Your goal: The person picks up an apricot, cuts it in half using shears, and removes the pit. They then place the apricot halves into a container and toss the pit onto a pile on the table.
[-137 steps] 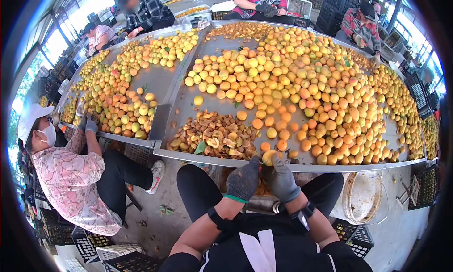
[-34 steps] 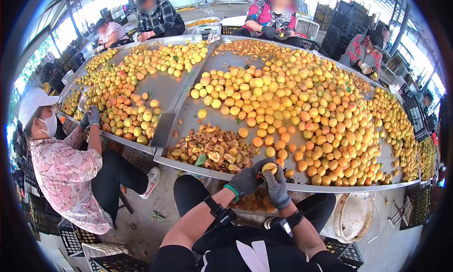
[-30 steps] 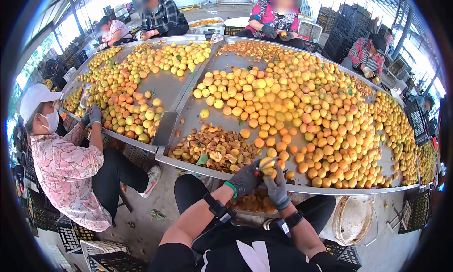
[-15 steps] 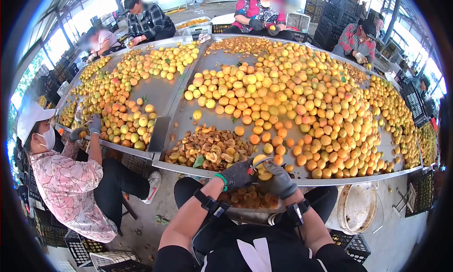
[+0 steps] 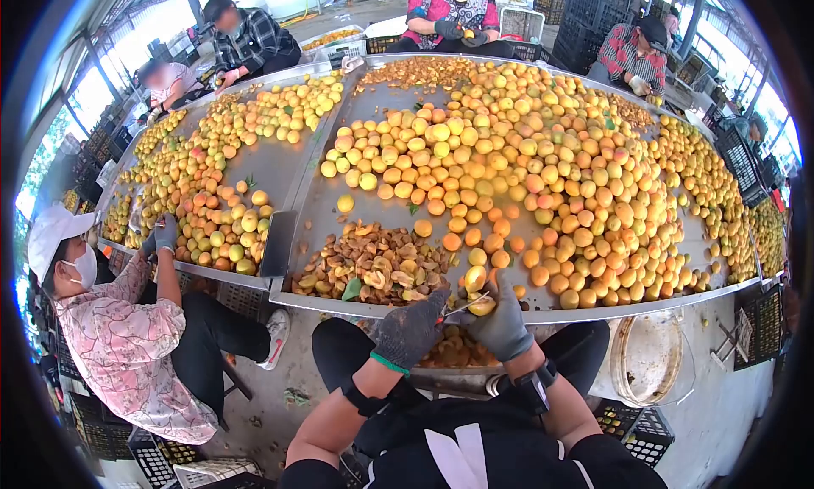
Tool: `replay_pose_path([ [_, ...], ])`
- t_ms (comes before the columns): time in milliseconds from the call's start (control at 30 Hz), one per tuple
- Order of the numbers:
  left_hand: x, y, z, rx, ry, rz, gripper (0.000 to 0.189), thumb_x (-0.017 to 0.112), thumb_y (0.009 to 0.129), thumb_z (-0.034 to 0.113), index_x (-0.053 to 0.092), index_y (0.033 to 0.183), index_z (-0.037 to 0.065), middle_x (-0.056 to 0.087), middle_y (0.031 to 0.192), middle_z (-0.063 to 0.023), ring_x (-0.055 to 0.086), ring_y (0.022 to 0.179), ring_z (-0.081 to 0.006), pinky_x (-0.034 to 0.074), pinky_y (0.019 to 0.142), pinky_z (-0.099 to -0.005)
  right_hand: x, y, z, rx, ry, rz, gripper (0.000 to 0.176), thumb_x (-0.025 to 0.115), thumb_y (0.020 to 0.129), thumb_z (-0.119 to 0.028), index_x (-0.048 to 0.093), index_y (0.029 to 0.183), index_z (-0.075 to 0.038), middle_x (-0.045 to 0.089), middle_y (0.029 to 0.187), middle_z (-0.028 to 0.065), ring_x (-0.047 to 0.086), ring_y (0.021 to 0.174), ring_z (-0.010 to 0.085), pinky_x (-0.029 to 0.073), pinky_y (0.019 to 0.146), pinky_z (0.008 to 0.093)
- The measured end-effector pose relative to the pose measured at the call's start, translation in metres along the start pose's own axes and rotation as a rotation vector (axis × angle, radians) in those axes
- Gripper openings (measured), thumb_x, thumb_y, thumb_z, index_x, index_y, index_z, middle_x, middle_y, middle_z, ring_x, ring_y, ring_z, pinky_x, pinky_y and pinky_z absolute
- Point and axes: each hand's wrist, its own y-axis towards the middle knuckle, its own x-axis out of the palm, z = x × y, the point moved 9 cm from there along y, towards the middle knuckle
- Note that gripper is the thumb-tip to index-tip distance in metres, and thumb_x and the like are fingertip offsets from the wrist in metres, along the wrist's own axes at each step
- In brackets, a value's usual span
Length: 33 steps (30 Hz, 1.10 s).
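My left hand [image 5: 413, 326], in a dark glove with a green cuff, is closed on a small knife [image 5: 460, 308] with a thin metal blade. The blade reaches across to a cut apricot [image 5: 482, 306], its yellow flesh showing. My right hand [image 5: 504, 326], in a grey glove, grips that apricot between thumb and fingers. Just above it, an apricot half [image 5: 475, 278] shows at the right fingertips. Both hands are close together over the table's near edge. Under them a container of apricot halves [image 5: 458, 346] is partly hidden.
The metal table [image 5: 365, 209] carries a large heap of whole apricots [image 5: 585, 209] and a pile of opened halves [image 5: 373, 264]. A metal divider [image 5: 278, 243] stands left. A white bucket [image 5: 644, 362] sits right, below. Several people work around the table, one person [image 5: 119, 328] at left.
My hands have moved slightly up toward the table edge. The apricot in my right hand now shows its cut face, and the blade lies straight across to it. The view has shifted slightly.
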Motion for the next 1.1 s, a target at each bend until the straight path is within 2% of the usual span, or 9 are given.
replay_pose_path([
  [67, 0.000, -0.003, 0.002, 0.013, 0.045, 0.027, 0.041, 0.063, 0.080, 0.019, 0.053, 0.119, 0.014, 0.066, 0.083, -0.0126, 0.066, 0.074, -0.0313, 0.052, 0.061, -0.0423, 0.007, -0.006, 0.012, 0.200, 0.369, 0.054, 0.046, 0.046, 0.094, -0.047, 0.053, 0.116, -0.008, 0.059, 0.105, 0.0088, 0.057, 0.095, 0.0237, 0.047, 0.083, 0.0385],
  [167, 0.009, -0.011, 0.001, 0.081, 0.076, 0.117, 0.037, 0.061, 0.078, 0.015, 0.055, 0.115, 0.010, 0.065, 0.080, -0.0111, 0.066, 0.071, -0.0292, 0.052, 0.059, -0.0415, 0.015, -0.010, 0.006, 0.158, 0.430, 0.080, 0.048, 0.045, 0.094, -0.049, 0.053, 0.117, -0.008, 0.059, 0.106, 0.0078, 0.057, 0.097, 0.0229, 0.047, 0.084, 0.0384],
  [233, 0.003, -0.013, 0.007, 0.136, 0.065, 0.180, 0.035, 0.061, 0.078, 0.014, 0.056, 0.113, 0.009, 0.065, 0.081, -0.0111, 0.066, 0.071, -0.0286, 0.051, 0.059, -0.0417, 0.009, -0.008, 0.013, 0.161, 0.399, 0.062, 0.048, 0.045, 0.094, -0.050, 0.053, 0.116, -0.008, 0.058, 0.105, 0.0073, 0.057, 0.097, 0.0222, 0.047, 0.085, 0.0380],
  [400, 0.009, -0.009, 0.003, 0.008, -0.039, -0.009, 0.031, 0.060, 0.078, 0.012, 0.056, 0.109, 0.010, 0.065, 0.083, -0.0144, 0.064, 0.077, -0.0350, 0.051, 0.064, -0.0454, 0.012, -0.017, 0.020, 0.206, 0.205, -0.010, 0.041, 0.039, 0.098, -0.045, 0.052, 0.113, -0.009, 0.057, 0.105, 0.0040, 0.057, 0.096, 0.0178, 0.049, 0.085, 0.0341],
  [500, 0.005, -0.013, 0.010, -0.007, -0.127, -0.088, 0.030, 0.059, 0.079, 0.012, 0.055, 0.109, 0.010, 0.064, 0.083, -0.0164, 0.063, 0.080, -0.0377, 0.050, 0.067, -0.0475, -0.011, -0.018, 0.022, 0.126, 0.055, 0.153, 0.046, 0.042, 0.096, -0.049, 0.055, 0.113, -0.009, 0.060, 0.100, 0.0068, 0.060, 0.087, 0.0201, 0.050, 0.073, 0.0286],
  [567, 0.005, -0.014, 0.012, -0.016, -0.139, -0.093, 0.030, 0.059, 0.079, 0.012, 0.055, 0.109, 0.010, 0.064, 0.084, -0.0166, 0.063, 0.081, -0.0379, 0.049, 0.068, -0.0480, -0.032, -0.008, 0.006, -0.206, -0.385, 0.181, 0.044, 0.037, 0.098, -0.045, 0.055, 0.110, -0.007, 0.061, 0.094, 0.0068, 0.060, 0.077, 0.0178, 0.049, 0.065, 0.0252],
  [667, 0.004, -0.013, 0.013, -0.047, -0.178, -0.128, 0.028, 0.058, 0.081, 0.014, 0.055, 0.109, 0.010, 0.064, 0.084, -0.0169, 0.062, 0.081, -0.0384, 0.049, 0.068, -0.0485, 0.030, -0.038, -0.042, -0.486, -0.714, 0.082, 0.040, 0.030, 0.102, -0.038, 0.051, 0.112, -0.005, 0.055, 0.090, 0.0054, 0.053, 0.075, 0.0105, 0.047, 0.067, 0.0238],
  [967, 0.010, -0.013, 0.010, -0.163, -0.191, -0.179, 0.029, 0.057, 0.085, 0.018, 0.055, 0.112, 0.009, 0.064, 0.086, -0.0199, 0.062, 0.084, -0.0398, 0.050, 0.068, -0.0488, 0.027, -0.033, -0.013, -0.077, -0.229, 0.118, 0.031, 0.040, 0.100, -0.030, 0.048, 0.117, -0.006, 0.054, 0.093, 0.0040, 0.054, 0.080, 0.0104, 0.048, 0.066, 0.0222],
  [1100, 0.019, -0.015, 0.004, -0.136, -0.311, -0.181, 0.032, 0.058, 0.084, 0.017, 0.055, 0.114, 0.008, 0.064, 0.090, -0.0215, 0.062, 0.087, -0.0400, 0.050, 0.072, -0.0487, 0.038, -0.035, -0.022, -0.210, -0.365, -0.008, 0.028, 0.051, 0.095, -0.022, 0.048, 0.118, -0.006, 0.054, 0.097, 0.0041, 0.055, 0.085, 0.0125, 0.048, 0.073, 0.0240],
])
